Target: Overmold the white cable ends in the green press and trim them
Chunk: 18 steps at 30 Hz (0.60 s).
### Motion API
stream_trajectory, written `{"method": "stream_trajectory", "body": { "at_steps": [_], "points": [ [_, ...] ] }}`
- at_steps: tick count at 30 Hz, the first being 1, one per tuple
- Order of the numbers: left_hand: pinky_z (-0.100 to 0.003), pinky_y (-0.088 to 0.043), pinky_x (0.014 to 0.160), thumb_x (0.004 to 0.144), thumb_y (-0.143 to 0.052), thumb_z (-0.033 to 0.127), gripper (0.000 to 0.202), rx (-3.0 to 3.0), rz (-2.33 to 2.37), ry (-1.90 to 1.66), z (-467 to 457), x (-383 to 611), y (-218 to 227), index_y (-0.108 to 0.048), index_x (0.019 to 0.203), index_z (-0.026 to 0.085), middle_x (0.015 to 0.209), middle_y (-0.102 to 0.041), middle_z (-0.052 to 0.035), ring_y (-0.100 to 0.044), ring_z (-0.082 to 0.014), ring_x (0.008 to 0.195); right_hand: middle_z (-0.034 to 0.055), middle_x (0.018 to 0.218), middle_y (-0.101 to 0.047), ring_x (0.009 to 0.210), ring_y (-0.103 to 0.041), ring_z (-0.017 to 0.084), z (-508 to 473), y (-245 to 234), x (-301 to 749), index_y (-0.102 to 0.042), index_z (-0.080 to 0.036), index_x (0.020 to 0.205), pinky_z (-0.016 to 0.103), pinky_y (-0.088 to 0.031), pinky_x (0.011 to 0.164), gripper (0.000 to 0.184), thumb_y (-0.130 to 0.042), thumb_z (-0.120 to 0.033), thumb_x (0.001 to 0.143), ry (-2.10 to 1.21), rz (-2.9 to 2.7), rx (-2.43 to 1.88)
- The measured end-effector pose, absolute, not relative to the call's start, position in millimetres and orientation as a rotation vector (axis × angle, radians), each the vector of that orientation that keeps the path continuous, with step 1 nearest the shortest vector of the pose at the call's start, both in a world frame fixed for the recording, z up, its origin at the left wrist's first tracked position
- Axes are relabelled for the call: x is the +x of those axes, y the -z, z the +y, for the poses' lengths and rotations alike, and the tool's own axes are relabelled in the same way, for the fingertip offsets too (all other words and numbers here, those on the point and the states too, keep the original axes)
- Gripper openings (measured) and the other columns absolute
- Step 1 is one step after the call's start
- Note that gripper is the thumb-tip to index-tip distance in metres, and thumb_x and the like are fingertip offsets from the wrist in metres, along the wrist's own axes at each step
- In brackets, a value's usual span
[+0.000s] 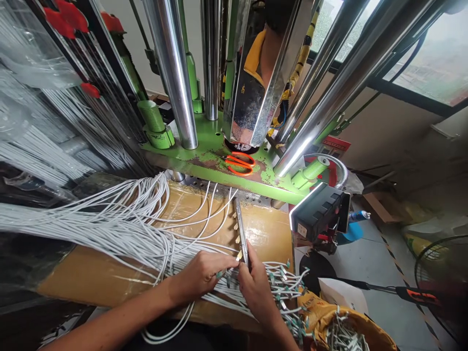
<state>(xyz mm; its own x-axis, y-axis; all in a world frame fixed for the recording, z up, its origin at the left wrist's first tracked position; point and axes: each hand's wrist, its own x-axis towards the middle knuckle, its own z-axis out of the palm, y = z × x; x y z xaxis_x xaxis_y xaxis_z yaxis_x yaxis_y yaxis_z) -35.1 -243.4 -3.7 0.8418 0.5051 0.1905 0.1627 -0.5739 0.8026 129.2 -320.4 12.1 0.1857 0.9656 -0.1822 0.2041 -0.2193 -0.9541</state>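
Two hands work at lower centre, the left grip (pixel 201 276) pinching crimped white wires (pixel 230 294) while the right grip (pixel 258 292) closes on a narrow steel bar (pixel 241 234).

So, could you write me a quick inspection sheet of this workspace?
surface: tape-covered cardboard in front of a green machine plate
job's things: white wires, metal terminals, slim metal bar
clutter: orange scissors on the plate; yellow sack of wire ends
hands: left hand pinches wire ends; right hand grips the bar
cables: white wires fan across the cardboard; yellow-and-black cable runs up the machine
surroundings: chrome columns, window, floor fan
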Motion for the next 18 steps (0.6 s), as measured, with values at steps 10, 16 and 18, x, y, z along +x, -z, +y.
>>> {"method": "stream_trajectory", "body": {
  "at_steps": [10,16,18],
  "points": [
    [-0.023,-0.047,0.075,0.074,-0.073,0.035,0.029,1.037,0.942,-0.678,-242.8,-17.4,-19.8,-0.066,0.092,0.014,0.085,-0.066,-0.0026,-0.060,-0.0153,0.079,-0.0025,0.077,-0.054,0.069,-0.049,0.014,-317.9,-8.1,129.8,-0.041,-0.013,0.137,0.027,-0.046,0.071,0.065,-0.062,-0.032,0.078,-1.197,-0.999,-1.666],
    [-0.013,-0.034,0.050,0.081,-0.069,0.032,0.025,0.538,0.679,-0.679,-232.9,-21.7,-26.5,-0.066,0.098,0.013,0.087,-0.057,-0.0025,-0.048,-0.0038,0.062,-0.0014,0.077,-0.054,0.068,-0.049,0.015,-316.1,-5.4,132.4,-0.044,-0.014,0.135,0.027,-0.047,0.069,0.065,-0.063,-0.037,0.078,-1.159,-1.045,-1.672],
    [-0.012,-0.026,0.044,0.081,-0.069,0.031,0.021,0.595,0.696,-0.666,-230.6,-22.8,-26.0,-0.065,0.091,0.012,0.079,-0.054,-0.0002,-0.042,-0.0011,0.053,-0.0024,0.073,-0.053,0.065,-0.049,0.015,-316.1,-6.1,132.0,-0.045,-0.014,0.134,0.026,-0.047,0.065,0.064,-0.063,-0.038,0.077,-1.164,-1.028,-1.674]
  ]
}}
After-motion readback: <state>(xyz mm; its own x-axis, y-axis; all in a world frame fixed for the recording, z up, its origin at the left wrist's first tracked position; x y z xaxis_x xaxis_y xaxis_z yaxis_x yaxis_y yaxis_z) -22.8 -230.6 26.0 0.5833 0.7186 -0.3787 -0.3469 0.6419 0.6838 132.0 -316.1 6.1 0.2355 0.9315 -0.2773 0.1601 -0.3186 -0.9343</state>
